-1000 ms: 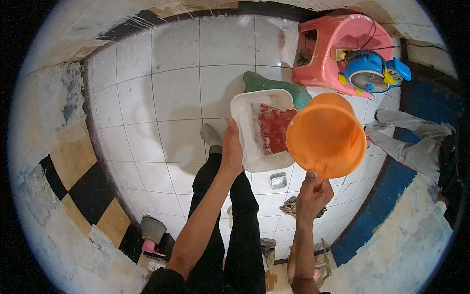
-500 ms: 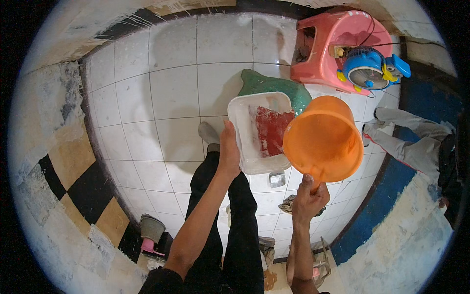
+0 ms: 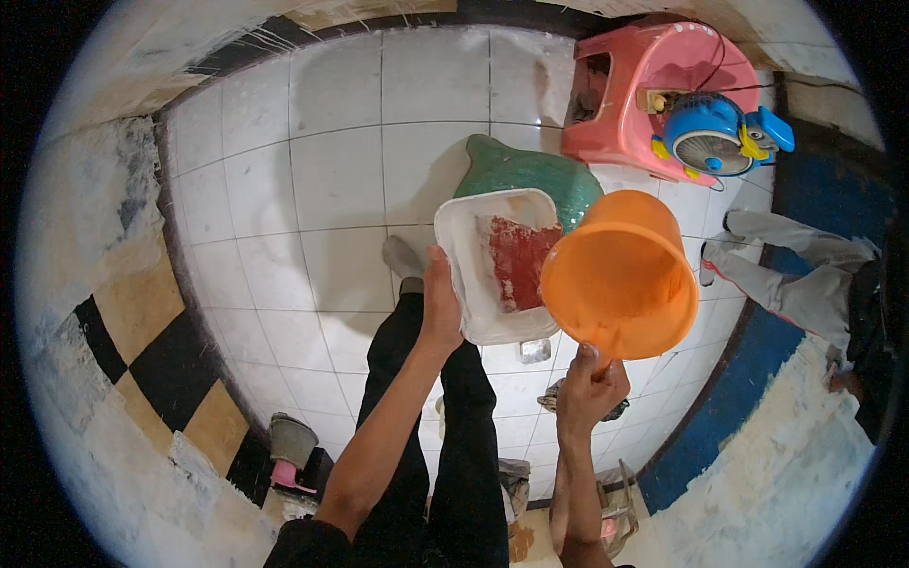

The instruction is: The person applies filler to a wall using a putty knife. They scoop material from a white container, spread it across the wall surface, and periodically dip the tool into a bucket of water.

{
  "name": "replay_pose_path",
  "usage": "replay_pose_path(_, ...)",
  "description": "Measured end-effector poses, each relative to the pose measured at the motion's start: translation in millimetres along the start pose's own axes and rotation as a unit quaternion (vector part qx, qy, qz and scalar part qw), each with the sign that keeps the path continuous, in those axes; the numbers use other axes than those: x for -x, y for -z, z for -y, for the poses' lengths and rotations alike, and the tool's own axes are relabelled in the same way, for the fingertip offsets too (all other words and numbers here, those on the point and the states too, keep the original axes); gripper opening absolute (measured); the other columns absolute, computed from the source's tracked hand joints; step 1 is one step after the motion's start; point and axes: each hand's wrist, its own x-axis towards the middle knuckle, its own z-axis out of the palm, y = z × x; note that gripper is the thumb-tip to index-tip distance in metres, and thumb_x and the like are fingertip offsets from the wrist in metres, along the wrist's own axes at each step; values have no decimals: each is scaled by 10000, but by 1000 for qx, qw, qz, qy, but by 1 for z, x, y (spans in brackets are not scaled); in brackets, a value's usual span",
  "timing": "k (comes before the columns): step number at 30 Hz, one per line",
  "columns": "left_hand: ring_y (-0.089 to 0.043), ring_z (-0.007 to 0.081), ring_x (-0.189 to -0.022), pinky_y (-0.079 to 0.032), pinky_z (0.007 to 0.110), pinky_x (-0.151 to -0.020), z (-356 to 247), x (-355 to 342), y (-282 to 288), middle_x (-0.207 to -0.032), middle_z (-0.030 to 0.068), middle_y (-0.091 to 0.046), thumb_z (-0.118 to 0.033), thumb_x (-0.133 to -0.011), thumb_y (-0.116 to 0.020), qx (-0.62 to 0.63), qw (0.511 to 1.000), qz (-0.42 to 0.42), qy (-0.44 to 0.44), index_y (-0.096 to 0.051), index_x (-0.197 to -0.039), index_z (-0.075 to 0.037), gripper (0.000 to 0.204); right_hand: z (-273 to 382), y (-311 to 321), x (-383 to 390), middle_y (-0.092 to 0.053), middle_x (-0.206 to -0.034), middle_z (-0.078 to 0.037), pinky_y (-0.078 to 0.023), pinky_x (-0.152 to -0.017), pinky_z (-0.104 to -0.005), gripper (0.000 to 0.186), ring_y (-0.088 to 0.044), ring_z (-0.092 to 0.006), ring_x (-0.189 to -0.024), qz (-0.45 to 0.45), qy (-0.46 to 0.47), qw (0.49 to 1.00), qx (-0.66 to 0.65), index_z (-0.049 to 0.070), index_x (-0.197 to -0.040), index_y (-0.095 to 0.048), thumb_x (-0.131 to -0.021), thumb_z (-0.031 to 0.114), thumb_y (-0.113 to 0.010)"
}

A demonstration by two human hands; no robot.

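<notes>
My left hand (image 3: 441, 303) grips the left side of a white plastic tub (image 3: 492, 327), its fingers passing out of sight beneath. Inside the tub lies a flat red piece (image 3: 516, 265) smeared with white residue; its kind is not clear. By its short handle, my right hand (image 3: 589, 393) holds an orange water dipper (image 3: 620, 284). The dipper is tilted with its mouth toward me, and its left rim overlaps the tub's right edge. I cannot tell if they touch. No liquid is visibly pouring.
Behind the tub lies a green sack (image 3: 502, 166) on white tiles. A pink stool (image 3: 615, 114) bears a blue toy-shaped fan (image 3: 710, 142). Another person's grey-trousered legs (image 3: 795, 256) extend at the right. A grey bucket (image 3: 294, 440) stands lower left; a small silvery container (image 3: 535, 350) is below the tub.
The tub and the orange dipper have both shifted slightly toward me and a little left. Both hands keep their hold.
</notes>
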Motion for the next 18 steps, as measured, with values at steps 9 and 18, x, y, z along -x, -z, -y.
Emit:
replay_pose_path(9,-528,164,-1032,-433,316,-898,1,-6,-10,-1158,96,-524,-577,-918,-301,34,998,-58,-17,-412,-1240,-9,662,-12,12,15,-403,-520,51,-239,-421,-197,336,-327,-28,-453,-12,31,999,38,20,-693,-505,-889,279,-591)
replay_pose_path(18,-483,243,-1134,-415,381,-954,34,5,18,-1237,120,-471,-668,-844,-344,-46,999,-3,8,-315,-1335,-72,772,-19,14,14,-403,-501,33,-249,-403,-201,391,-344,-27,-434,-29,24,999,30,34,-676,-475,-906,341,-550)
